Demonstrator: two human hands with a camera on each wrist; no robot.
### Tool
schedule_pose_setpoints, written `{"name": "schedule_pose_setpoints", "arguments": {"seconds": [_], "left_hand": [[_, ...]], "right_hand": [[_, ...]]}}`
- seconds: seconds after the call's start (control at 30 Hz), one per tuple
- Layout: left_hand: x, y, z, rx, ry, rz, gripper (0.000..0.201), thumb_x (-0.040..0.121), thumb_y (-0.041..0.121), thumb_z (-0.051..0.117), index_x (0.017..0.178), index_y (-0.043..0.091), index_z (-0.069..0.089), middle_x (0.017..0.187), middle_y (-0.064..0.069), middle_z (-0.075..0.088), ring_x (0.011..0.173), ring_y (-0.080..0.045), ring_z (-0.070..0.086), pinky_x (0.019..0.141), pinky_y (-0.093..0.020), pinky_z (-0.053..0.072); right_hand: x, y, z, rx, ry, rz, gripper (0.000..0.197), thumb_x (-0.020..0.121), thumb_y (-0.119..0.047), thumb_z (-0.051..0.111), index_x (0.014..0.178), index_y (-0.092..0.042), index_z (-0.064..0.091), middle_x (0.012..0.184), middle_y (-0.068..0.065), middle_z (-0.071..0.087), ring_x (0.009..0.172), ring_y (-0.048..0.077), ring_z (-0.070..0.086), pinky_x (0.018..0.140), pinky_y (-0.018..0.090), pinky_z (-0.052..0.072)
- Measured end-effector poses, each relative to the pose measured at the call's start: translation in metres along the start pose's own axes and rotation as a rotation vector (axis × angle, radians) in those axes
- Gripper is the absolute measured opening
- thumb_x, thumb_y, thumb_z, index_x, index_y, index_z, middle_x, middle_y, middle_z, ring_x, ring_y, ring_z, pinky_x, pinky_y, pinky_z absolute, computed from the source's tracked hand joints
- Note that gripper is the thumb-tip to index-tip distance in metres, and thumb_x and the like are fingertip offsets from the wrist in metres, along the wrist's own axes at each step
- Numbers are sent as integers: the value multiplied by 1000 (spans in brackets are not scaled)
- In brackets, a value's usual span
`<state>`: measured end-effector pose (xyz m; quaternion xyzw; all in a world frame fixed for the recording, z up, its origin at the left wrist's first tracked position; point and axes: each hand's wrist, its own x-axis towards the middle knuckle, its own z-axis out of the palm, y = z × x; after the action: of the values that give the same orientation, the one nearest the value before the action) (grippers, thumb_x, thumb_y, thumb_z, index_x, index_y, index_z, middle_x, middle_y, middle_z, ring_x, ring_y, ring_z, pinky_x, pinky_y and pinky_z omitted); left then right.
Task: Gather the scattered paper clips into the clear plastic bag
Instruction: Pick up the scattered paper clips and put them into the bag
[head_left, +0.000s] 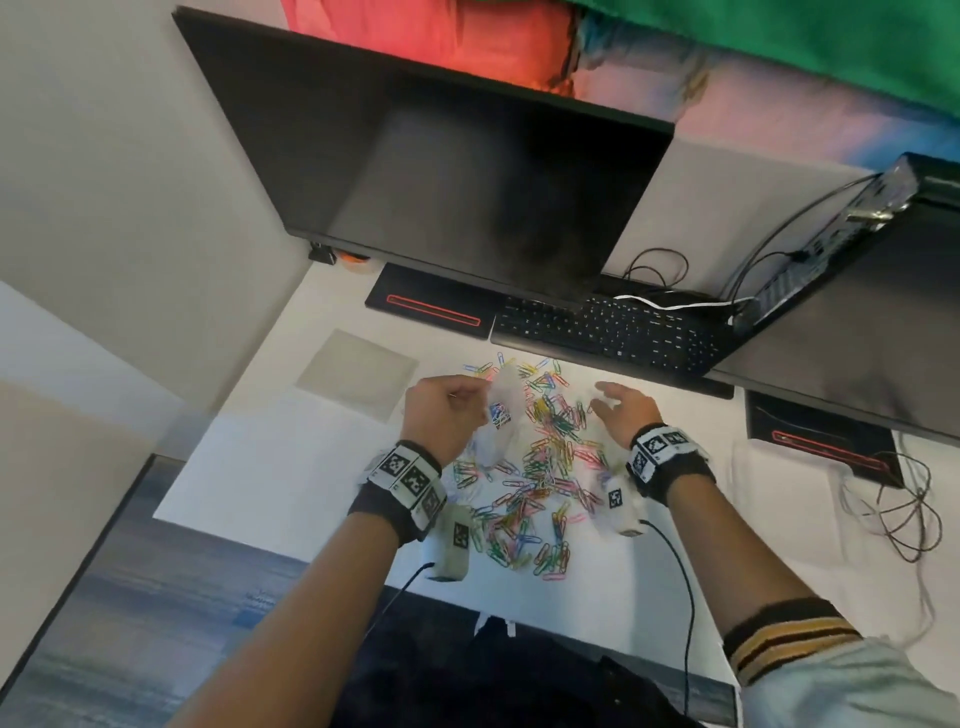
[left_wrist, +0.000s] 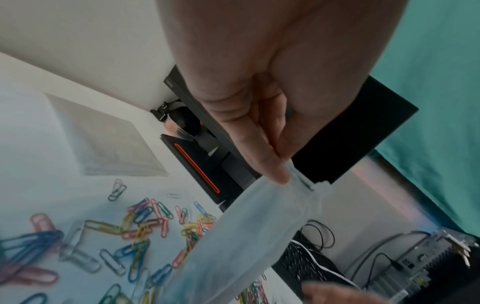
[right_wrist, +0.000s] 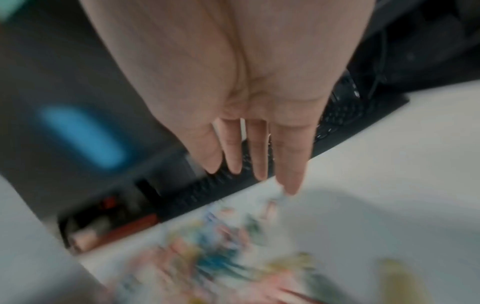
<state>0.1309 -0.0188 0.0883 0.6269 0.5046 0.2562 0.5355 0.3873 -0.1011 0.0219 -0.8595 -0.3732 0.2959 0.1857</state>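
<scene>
Monitors (head_left: 441, 171) come first: two dark screens stand at the back of the white surface (head_left: 291, 467), one in the middle and a second at the right edge, each on a black base with a red stripe. One black keyboard (head_left: 613, 332) lies between those bases, and loose cables trail at the right. One pale square sheet (head_left: 358, 374) lies flat at the left, near a plain light wall; red and green cloth shows above the screens. One clear plastic bag (left_wrist: 246, 236) hangs over the surface, its top edge pinched between thumb and fingers of the left hand (head_left: 447, 415), so that grip is closed on the bag; a small printed label shows on the bag in the head view. The right hand (head_left: 623, 415) hovers just right of the heap with its fingers (right_wrist: 257, 148) straight and spread, an open grip holding nothing. Paper clips (head_left: 540, 467) in blue, pink, yellow, green and white lie scattered between and below the two hands, too many and too tangled to count; whether any are inside the bag cannot be told.
</scene>
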Motion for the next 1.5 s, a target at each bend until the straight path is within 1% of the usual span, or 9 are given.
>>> {"name": "schedule_pose_setpoints", "arguments": {"seconds": [0.13, 0.33, 0.47, 0.57, 0.8, 0.9, 1.1, 1.27, 1.5], "left_hand": [[-4, 4, -10, -35, -27, -12, 16, 87, -3, 65, 95, 5, 76, 79, -12, 72, 74, -26, 70, 77, -33, 62], [-4, -9, -10, -69, -55, -56, 17, 87, -6, 64, 95, 4, 76, 81, -14, 72, 75, -28, 70, 67, -24, 61], [-7, -15, -4, -98, -63, -73, 12, 88, 1, 67, 94, 6, 76, 88, -20, 72, 75, -28, 71, 66, -26, 62], [-8, -17, -3, -115, -60, -78, 10, 88, 3, 68, 91, 10, 76, 89, -22, 72, 71, -27, 70, 67, -27, 62], [-4, -20, -3, -108, -68, -87, 15, 89, 5, 67, 88, 17, 76, 87, -18, 74, 74, -33, 74, 77, -40, 63], [-4, -21, 0, -107, -74, -98, 16, 88, 4, 66, 88, 16, 77, 86, -17, 74, 72, -31, 74, 79, -42, 62], [-3, -20, 7, -72, -80, -109, 15, 88, 5, 65, 92, 14, 77, 77, -9, 74, 68, -25, 74, 75, -34, 63], [-1, -18, 13, -19, -86, -78, 17, 90, 5, 62, 96, 14, 75, 73, -3, 71, 63, -17, 72, 67, -23, 60], [-4, -15, 21, -6, -131, -64, 13, 91, 8, 65, 92, 17, 74, 75, -12, 73, 70, -29, 73, 74, -33, 62]], "right_hand": [[5, 14, 34, -148, -103, -103, 54, 98, -24, 50, 148, -11, 33, 153, 11, 34, 138, 27, 37, 113, 30, 26], [8, 10, 61, -344, -125, -339, 63, 94, -37, 54, 150, -25, 28, 152, 10, 29, 133, 33, 37, 113, 40, 32], [10, -7, 74, -590, -119, -518, 44, 84, -8, 63, 126, -19, 56, 133, 11, 47, 110, 34, 53, 87, 39, 52], [11, -20, 75, -611, -130, -534, 29, 77, 5, 61, 100, -10, 68, 101, 8, 57, 90, 27, 59, 71, 28, 46], [5, -16, 59, 141, 117, -38, 10, 79, -13, 76, 88, -13, 79, 90, -1, 73, 85, 17, 69, 85, 26, 54], [-4, -11, 46, 833, -67, 260, 15, 74, -5, 80, 89, -7, 77, 91, 7, 76, 90, 24, 73, 91, 36, 56], [-33, -41, 9, 1363, -323, 219, 35, 78, 2, 70, 112, 5, 65, 109, 21, 70, 103, 28, 69, 82, 28, 58], [-50, -64, 14, 1273, -455, 148, 29, 83, 4, 65, 112, 9, 65, 110, 23, 69, 98, 28, 70, 82, 27, 59], [-46, -78, 38, 824, -253, 63, 15, 82, 2, 70, 92, -8, 73, 100, 19, 72, 89, 27, 72, 84, 34, 58]]}}
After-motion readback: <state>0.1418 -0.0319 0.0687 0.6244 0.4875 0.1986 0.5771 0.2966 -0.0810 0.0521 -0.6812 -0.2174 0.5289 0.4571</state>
